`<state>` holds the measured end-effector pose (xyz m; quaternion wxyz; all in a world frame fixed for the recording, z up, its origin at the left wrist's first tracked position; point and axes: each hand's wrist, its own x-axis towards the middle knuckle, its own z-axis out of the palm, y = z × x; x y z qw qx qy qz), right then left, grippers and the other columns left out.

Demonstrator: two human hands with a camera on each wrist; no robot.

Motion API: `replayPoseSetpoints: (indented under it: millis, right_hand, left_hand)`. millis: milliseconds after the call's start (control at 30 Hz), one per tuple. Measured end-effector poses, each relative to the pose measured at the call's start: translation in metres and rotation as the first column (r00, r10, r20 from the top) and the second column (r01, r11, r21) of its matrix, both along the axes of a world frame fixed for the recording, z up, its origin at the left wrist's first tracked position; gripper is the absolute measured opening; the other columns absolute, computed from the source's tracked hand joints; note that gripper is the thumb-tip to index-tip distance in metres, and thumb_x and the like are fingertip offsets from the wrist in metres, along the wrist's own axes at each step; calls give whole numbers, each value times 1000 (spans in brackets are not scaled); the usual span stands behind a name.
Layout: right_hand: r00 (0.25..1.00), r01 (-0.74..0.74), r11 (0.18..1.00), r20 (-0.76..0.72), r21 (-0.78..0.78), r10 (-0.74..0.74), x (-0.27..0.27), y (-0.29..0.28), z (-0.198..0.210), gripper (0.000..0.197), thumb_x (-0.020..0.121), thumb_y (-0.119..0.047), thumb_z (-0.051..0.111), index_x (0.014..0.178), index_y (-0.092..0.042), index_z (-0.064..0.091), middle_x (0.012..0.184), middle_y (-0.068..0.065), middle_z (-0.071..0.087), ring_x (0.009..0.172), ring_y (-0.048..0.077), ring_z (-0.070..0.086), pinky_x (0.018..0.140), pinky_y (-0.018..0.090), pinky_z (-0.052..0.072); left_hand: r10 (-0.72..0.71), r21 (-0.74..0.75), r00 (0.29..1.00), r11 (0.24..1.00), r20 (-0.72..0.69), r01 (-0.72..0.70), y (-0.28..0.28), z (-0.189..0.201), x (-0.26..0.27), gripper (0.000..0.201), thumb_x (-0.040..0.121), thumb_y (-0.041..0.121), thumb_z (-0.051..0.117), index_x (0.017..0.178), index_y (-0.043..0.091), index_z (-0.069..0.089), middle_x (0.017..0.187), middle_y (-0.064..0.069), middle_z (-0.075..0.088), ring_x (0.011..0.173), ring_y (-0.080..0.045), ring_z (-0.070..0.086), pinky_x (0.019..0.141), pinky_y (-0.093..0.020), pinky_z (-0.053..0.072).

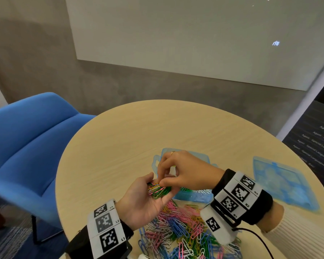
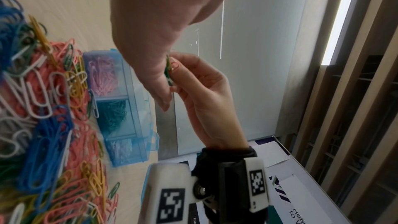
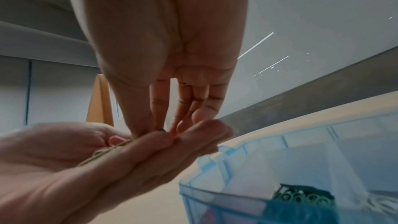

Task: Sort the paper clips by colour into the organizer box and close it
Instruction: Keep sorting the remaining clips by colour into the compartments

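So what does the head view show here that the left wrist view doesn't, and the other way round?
Only the head view shows the blue chair, the detached box lid lying on the round table, and the mixed clips cupped in the left hand. Only the left wrist view shows the organizer box compartments from the side: pink, green and white clips already sorted. Both show the loose clip pile and the right hand pinching at the clips the left hand holds.
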<state>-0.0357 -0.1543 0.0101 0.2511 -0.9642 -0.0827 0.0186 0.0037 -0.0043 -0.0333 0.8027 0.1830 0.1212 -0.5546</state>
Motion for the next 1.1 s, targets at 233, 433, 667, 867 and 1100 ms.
replayPoseSetpoints:
  millis: [233,433,667,867,1100]
  right_hand:
    - [996,-44,999,-78,-23,42,2,-1,-2,8,93,-22,64,93,-14,66,91,-11,47,75,-5,49,64,10,33]
    - [999,1,994,-47,113,4,3,-4,-2,7,96,-14,57,95,-9,61,88,-6,58,74,-4,54,65,13,41]
    - [991,89,933,-127,350,-47,5,-12,1,6,96,-8,57,91,-11,59,84,8,69,75,17,69,66,28,57]
    - [990,109,921,-127,373,-65,7,-13,0,11,93,-5,61,102,-12,63,87,10,70,82,24,72,72,34,59]
    - [948,306,939,42,158,-316,9,-40,11,17,88,-6,64,84,-22,68,72,-4,67,62,5,63,64,21,49]
  left_hand:
    - [-22,6,1000,1000,8,22,1,2,0,53,105,30,32,133,-13,43,127,-29,57,122,-31,54,77,-62,48]
    - [-14,-6,999,1000,36,15,1,1,3,51,104,27,34,129,-16,47,124,-32,58,113,-39,60,77,-62,48]
    - [6,55,997,998,83,-11,2,3,5,47,104,24,35,114,-17,55,118,-32,62,93,-45,68,72,-56,52]
    - [3,63,995,998,96,-9,2,5,5,38,101,17,39,106,-14,59,106,-28,66,92,-40,69,73,-56,52]
    - [-1,24,999,1000,52,0,4,2,11,49,104,22,30,127,-18,46,122,-36,58,115,-46,56,78,-60,48]
